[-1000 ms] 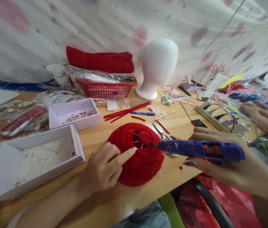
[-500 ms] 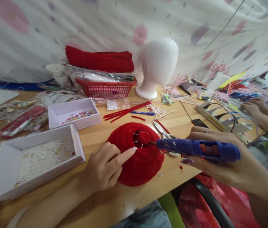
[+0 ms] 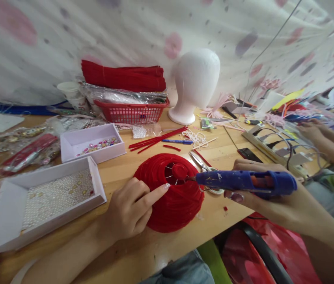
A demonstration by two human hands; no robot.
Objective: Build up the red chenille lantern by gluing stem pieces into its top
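A red dome-shaped piece (image 3: 175, 209), covered in fuzzy wound strips, lies on the table. Its top opening shows thin spokes around a small red disc (image 3: 179, 172). Against its left side, my left hand (image 3: 134, 205) is closed, with the index finger stretched along the top to the opening's rim; the thumb is hidden. In my right hand (image 3: 258, 201) is a blue hot glue gun (image 3: 246, 183), its nozzle pointing left at the opening, beside the disc. Scissors (image 3: 204, 163) lie behind the dome, partly covered by the glue gun.
White boxes hold pearl beads (image 3: 54, 197) and pink gems (image 3: 98, 145). Red fuzzy stems (image 3: 157, 139) and a blue pen (image 3: 177, 141) lie behind the dome. Farther back are a red basket (image 3: 134, 113) and a white foam head (image 3: 196, 83). A power strip (image 3: 261, 144) and another person's hands (image 3: 311, 132) are right.
The view has shifted slightly. My hands, the glue gun and the dome stay in almost the same places, with the nozzle still at the opening.
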